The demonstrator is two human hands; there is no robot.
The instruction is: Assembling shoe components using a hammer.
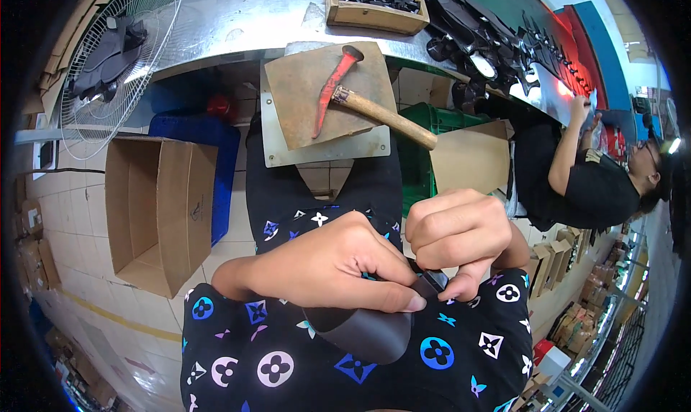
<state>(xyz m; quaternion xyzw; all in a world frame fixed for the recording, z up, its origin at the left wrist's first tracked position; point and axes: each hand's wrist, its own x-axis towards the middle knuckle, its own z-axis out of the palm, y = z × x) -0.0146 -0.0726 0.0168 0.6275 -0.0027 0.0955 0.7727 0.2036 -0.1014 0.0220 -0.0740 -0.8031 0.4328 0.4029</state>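
Observation:
Close to my body, a smooth, dark, rounded piece, perhaps part of a shoe, hangs under my left hand. My left thumb and fingers are closed on its upper edge. My right hand is curled beside it, the thumb and index finger pinching a small shiny black part at the piece's right end. My fingers hide how the two join. Beyond my hands, a hammer with a red head and wooden handle lies on a brown board, on top of a light metal plate.
A metal bench runs along the far side, with a wooden box of small black parts. A fan and a cardboard box are at left. A green crate is right of the plate. Another person works at right.

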